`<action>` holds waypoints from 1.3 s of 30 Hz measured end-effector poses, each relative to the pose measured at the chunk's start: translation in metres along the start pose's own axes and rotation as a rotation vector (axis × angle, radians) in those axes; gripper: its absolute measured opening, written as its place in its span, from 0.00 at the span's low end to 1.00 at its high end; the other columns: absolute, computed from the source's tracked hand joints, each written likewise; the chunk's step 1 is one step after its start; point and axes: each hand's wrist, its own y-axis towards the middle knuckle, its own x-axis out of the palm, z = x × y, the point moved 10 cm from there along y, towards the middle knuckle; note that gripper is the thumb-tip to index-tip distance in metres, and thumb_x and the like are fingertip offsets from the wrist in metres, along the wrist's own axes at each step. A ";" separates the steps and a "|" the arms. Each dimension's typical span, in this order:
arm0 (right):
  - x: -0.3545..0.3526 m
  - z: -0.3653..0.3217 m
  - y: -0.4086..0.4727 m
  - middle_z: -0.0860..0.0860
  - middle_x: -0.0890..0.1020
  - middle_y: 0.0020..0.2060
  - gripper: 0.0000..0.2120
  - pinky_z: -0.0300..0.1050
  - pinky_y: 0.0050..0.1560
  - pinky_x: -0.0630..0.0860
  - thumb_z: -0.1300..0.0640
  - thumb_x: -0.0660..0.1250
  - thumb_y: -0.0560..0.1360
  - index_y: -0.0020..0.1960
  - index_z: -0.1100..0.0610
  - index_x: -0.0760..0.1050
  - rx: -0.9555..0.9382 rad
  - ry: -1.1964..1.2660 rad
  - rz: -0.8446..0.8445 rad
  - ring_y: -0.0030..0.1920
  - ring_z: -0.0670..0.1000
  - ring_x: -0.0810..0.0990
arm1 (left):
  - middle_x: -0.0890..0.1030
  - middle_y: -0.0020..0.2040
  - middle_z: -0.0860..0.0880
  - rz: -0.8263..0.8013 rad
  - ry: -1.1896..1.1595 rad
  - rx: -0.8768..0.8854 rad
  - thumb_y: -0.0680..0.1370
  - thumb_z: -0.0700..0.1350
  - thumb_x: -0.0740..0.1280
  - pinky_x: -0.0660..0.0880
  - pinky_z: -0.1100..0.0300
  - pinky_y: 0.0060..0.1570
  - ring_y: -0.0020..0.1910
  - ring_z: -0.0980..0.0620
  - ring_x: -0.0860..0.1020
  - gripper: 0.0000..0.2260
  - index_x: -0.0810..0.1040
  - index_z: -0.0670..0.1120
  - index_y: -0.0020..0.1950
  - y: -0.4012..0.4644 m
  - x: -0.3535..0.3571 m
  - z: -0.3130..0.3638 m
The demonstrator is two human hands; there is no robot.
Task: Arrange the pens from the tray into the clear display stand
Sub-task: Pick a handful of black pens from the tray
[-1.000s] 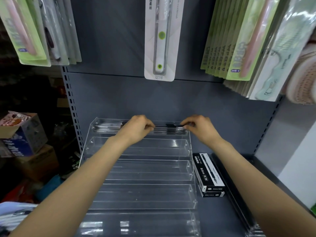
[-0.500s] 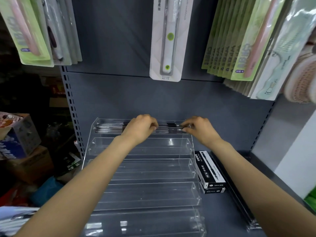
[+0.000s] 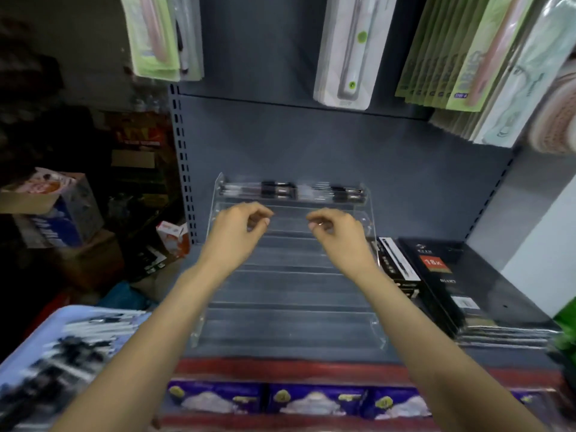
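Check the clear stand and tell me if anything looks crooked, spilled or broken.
Nothing stands out. The pens lie level in the top tier of the clear stand, which sits square on the shelf; its lower tiers hold nothing. Motion blur hides finer detail.

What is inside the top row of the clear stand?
The clear tiered display stand holds pens lying lengthwise in its top row; motion blur hides their count. Lower rows look empty.
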 end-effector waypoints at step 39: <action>0.520 -0.139 -0.192 0.60 0.78 0.46 0.13 0.54 0.53 0.76 0.58 0.67 0.76 0.56 0.66 0.74 0.436 -0.279 -0.803 0.51 0.59 0.78 | 0.70 0.67 0.47 -0.606 0.230 -0.368 0.79 0.46 0.62 0.68 0.51 0.65 0.65 0.46 0.70 0.17 0.71 0.48 0.68 -0.317 -0.155 -0.446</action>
